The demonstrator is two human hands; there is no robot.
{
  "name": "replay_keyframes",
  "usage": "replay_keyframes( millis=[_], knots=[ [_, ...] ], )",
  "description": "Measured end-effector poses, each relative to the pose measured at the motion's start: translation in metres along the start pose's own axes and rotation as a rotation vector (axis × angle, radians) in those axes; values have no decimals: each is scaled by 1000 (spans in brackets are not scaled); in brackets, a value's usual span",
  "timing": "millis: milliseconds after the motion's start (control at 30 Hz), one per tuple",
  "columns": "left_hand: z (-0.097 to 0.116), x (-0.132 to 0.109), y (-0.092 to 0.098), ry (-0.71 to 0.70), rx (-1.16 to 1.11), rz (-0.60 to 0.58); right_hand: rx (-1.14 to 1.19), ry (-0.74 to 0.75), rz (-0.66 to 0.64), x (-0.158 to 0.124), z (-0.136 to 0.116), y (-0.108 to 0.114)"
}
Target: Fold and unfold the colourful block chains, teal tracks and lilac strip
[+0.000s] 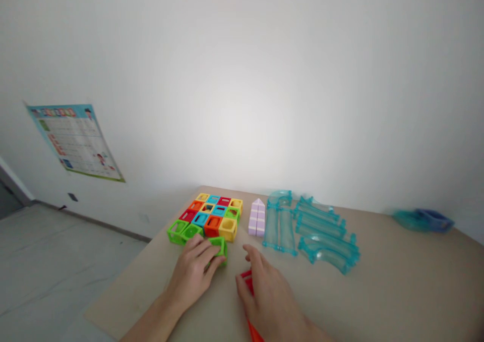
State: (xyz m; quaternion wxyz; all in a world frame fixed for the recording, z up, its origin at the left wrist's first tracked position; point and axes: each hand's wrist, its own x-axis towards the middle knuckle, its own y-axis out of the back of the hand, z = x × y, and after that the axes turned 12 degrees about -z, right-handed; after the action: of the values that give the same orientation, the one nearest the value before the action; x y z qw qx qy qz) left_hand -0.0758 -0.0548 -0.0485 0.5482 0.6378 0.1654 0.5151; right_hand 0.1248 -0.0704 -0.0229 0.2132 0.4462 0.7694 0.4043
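Note:
My left hand (196, 269) is curled over a green open cube (220, 247) at the near edge of a grid of coloured open cubes (214, 212); its fingers wrap the cube's top. My right hand (266, 291) rests on the table with fingers bent over a red piece (246, 277), which shows under the thumb and again below the wrist. Two more green cubes (184, 231) sit joined at the grid's near left corner.
Pale purple blocks (257, 217) stand right of the grid. Several clear teal track pieces (313, 228) lie further right. A blue and teal container (423, 220) sits at the table's far right. The wall carries a poster (75, 141). The table's left edge (124, 286) drops to the floor.

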Motion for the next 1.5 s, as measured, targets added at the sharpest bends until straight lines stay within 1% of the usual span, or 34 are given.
replay_keyframes(
  millis=[100, 233, 300, 367, 433, 467, 500, 567, 633, 667, 733, 800, 900, 967, 1033, 1167, 1333, 1500],
  knots=[
    [-5, 0, 1, 100, 98, 44, 7, 0, 27, 0, 1, -1],
    [-11, 0, -3, 154, 168, 91, 102, 40, 102, 1, 6, -5],
    [-12, 1, -3, 173, 165, 111, 262, 42, 146, 3, 11, -9],
    [-9, 0, 0, 167, 131, 134, 506, 6, 173, 8, 17, -15],
    [-3, -2, 5, 110, 69, 135, 751, -29, 200, 13, 22, -21],
    [1, -3, 8, 54, 34, 111, 843, -32, 219, 16, 24, -24],
    [6, -4, 12, -22, 3, 60, 912, -26, 236, 19, 26, -26],
    [15, -6, 17, -197, -35, -94, 998, 10, 263, 22, 28, -29],
    [21, -6, 20, -316, -56, -223, 1039, 48, 254, 24, 29, -31],
    [22, -5, 20, -336, -68, -259, 1044, 61, 244, 24, 28, -31],
    [22, -3, 18, -323, -102, -266, 1019, 69, 229, 22, 27, -31],
    [20, -1, 14, -294, -126, -221, 958, 53, 216, 20, 25, -30],
    [18, -1, 8, -263, -97, -112, 880, 31, 203, 17, 24, -30],
    [19, -2, 5, -248, -48, -52, 868, 31, 201, 17, 23, -29],
    [19, -3, 4, -249, -3, -22, 877, 30, 189, 16, 22, -27],
    [18, -2, 6, -237, 46, -24, 891, 22, 148, 12, 21, -21],
    [16, 1, 11, -141, 30, -7, 812, 110, 74, 3, 26, -21],
    [15, 0, 11, -95, 66, 14, 684, 40, 47, 4, 32, -28]
  ],
)
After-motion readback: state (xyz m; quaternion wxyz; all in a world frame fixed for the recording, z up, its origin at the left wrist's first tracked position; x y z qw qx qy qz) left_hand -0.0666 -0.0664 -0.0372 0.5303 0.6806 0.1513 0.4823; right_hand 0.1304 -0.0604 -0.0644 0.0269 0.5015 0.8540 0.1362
